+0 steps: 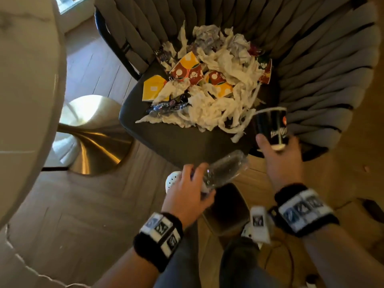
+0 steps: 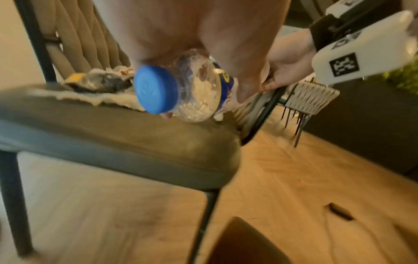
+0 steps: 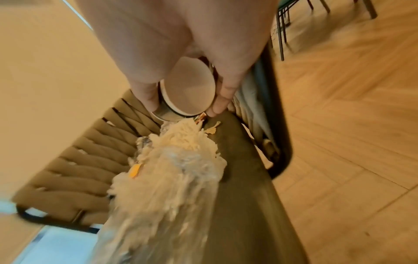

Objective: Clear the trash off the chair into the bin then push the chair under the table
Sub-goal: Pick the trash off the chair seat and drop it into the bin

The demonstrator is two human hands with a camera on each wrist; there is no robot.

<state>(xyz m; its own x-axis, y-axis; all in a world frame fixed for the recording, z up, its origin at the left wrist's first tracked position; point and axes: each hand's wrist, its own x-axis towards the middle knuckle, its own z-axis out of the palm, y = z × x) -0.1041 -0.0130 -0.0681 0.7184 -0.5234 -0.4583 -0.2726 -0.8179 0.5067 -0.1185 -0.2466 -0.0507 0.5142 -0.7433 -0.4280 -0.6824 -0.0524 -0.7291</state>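
Note:
A dark-seated chair (image 1: 176,140) with a woven grey back carries a heap of trash (image 1: 214,94): crumpled white paper, torn red and yellow cartons and dark wrappers. My left hand (image 1: 190,190) grips a clear plastic bottle (image 1: 224,169) with a blue cap (image 2: 156,89), held over the seat's front edge. My right hand (image 1: 278,156) holds a black paper cup (image 1: 272,127) by its base (image 3: 189,85), at the seat's right side near the paper. A dark square bin (image 1: 226,208) stands on the floor just below both hands.
A pale marble table (image 1: 27,100) on a brass pedestal base (image 1: 91,140) fills the left. Wood floor (image 1: 87,204) surrounds the chair. More chairs (image 2: 309,96) stand farther off. A dark cable (image 1: 288,260) lies on the floor by my legs.

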